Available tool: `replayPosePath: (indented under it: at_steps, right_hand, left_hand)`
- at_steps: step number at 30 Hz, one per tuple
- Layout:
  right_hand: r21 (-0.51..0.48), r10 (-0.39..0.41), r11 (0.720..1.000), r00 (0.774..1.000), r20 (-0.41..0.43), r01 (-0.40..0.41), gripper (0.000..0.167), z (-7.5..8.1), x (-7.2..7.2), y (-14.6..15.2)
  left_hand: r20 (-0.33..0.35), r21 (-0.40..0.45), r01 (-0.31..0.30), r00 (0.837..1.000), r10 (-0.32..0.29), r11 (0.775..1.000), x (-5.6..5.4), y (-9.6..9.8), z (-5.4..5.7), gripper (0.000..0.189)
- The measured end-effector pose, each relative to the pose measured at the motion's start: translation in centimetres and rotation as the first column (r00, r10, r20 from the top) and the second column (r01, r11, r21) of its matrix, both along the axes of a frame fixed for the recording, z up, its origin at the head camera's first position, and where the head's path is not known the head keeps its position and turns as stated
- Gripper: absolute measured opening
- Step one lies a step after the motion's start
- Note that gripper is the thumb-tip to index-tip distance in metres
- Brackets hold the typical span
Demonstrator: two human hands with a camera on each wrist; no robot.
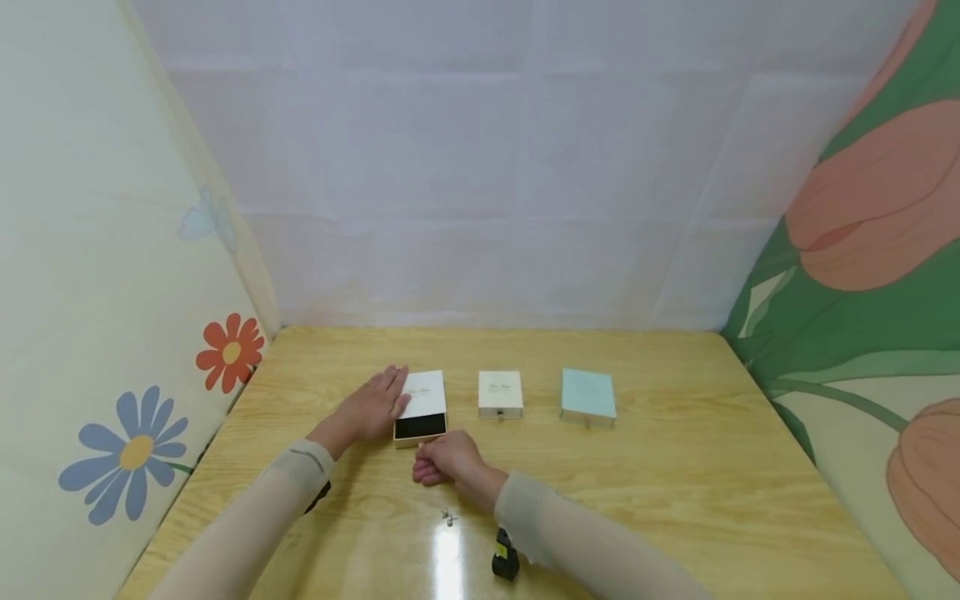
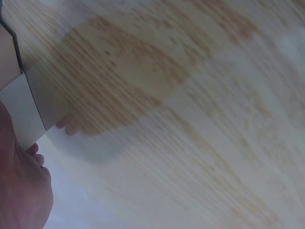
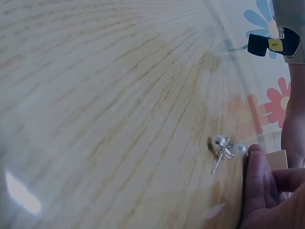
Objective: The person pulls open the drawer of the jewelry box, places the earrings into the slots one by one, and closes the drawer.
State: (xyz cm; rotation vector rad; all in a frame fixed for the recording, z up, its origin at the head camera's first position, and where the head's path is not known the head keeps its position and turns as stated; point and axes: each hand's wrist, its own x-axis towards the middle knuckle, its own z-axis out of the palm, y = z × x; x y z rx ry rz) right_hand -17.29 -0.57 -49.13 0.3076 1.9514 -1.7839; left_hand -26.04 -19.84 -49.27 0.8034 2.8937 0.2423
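Note:
A white drawer box (image 1: 424, 390) with small lettering stands at the left of the row, its drawer (image 1: 420, 427) slid partly out toward me and showing a black inside. My left hand (image 1: 377, 406) holds the box's outer sleeve from the left, thumb on the lid; fingertips show past the white box edge (image 2: 29, 112) in the left wrist view. At the drawer's front, my right hand (image 1: 452, 458) pinches with thumb and forefinger, other fingers curled under; the pull itself is hidden. Pearl stud earrings (image 3: 228, 147) lie on the table nearer me, below the right hand.
To the right stand a small cream drawer box (image 1: 500, 392) and a pale blue drawer box (image 1: 588, 396), both closed. All rest on a wood-grain table (image 1: 675, 467). A white cloth (image 1: 480, 167) hangs behind, with flower-printed panels (image 1: 135, 450) at the sides.

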Motion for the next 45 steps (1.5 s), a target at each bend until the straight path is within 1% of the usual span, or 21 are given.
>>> replayPosePath:
  at_steps: [7, 14, 21, 24, 33, 45]
  right_hand:
    - [-0.005, -0.005, 1.0, 1.0, -0.01, 0.005, 0.013, 0.1, 0.2, -0.1]
    - [0.001, -0.014, 1.0, 1.0, -0.014, 0.014, 0.013, 0.2, 0.6, -0.1]
    - [-0.005, -0.009, 1.0, 1.0, -0.02, 0.009, 0.014, 0.0, 0.8, -0.1]
    - [-0.009, -0.015, 1.0, 1.0, -0.011, 0.015, 0.015, -0.1, 0.7, -0.1]
    - [0.006, -0.029, 1.0, 0.999, -0.042, 0.03, 0.013, 0.0, 1.2, -0.2]
    - [0.007, -0.021, 1.0, 0.999, -0.036, 0.021, 0.014, 0.0, 1.5, -0.1]
  left_hand:
    - [-0.002, -0.002, -0.004, 1.0, 0.004, 1.0, 0.1, -0.1, 0.1, 0.065]
    - [-0.008, 0.006, 0.005, 1.0, -0.005, 1.0, 0.0, 0.0, -0.3, 0.065]
    - [0.003, -0.014, -0.005, 1.0, 0.005, 1.0, 0.0, -0.1, -0.4, 0.066]
    - [0.003, -0.009, -0.004, 1.0, 0.004, 1.0, 0.1, -0.1, -0.4, 0.065]
    - [0.016, -0.025, -0.006, 1.0, 0.006, 1.0, -0.2, -0.1, -0.5, 0.066]
    - [0.014, -0.003, -0.006, 1.0, 0.006, 1.0, 0.0, -0.1, -0.4, 0.065]
